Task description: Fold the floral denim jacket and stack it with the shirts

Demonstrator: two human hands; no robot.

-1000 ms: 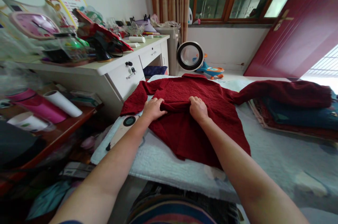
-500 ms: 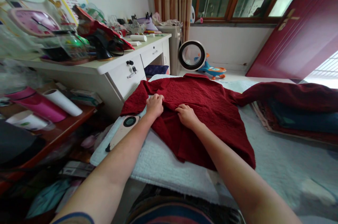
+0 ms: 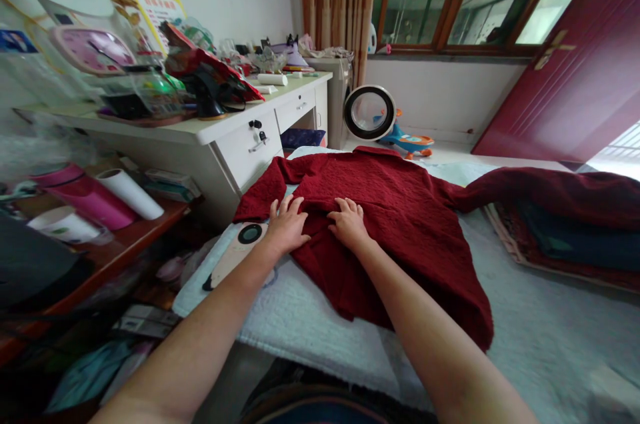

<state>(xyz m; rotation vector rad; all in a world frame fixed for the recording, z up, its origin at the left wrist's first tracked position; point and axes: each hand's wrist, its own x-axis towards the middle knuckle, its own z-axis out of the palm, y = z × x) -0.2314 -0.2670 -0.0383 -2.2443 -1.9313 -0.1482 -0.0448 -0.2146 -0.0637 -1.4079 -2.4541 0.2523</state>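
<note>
A dark red long-sleeved top (image 3: 395, 191) lies spread over a pale blue blanket (image 3: 300, 304), its collar at the far side. One sleeve stretches right onto a folded pile; the other bends toward me at the left. My left hand (image 3: 289, 224) rests on the garment's left side near that sleeve, fingers spread. A little to the right, my right hand (image 3: 349, 224) lies on the front of the top with its fingers apart. Both hands touch the cloth without gripping it. Creases run between them, and the near left edge is folded at an angle.
A pile of folded clothes (image 3: 575, 231) sits at the right on the blanket. Left of the blanket stand a white desk (image 3: 225, 127) and a brown shelf (image 3: 150, 231) with a pink bottle (image 3: 85, 194). A washing machine's round door (image 3: 370, 139) hangs open beyond.
My left hand has let go of the cloth and spread its fingers, moving slightly toward me. My right hand's fingers have loosened and spread. The view has shifted a little.
</note>
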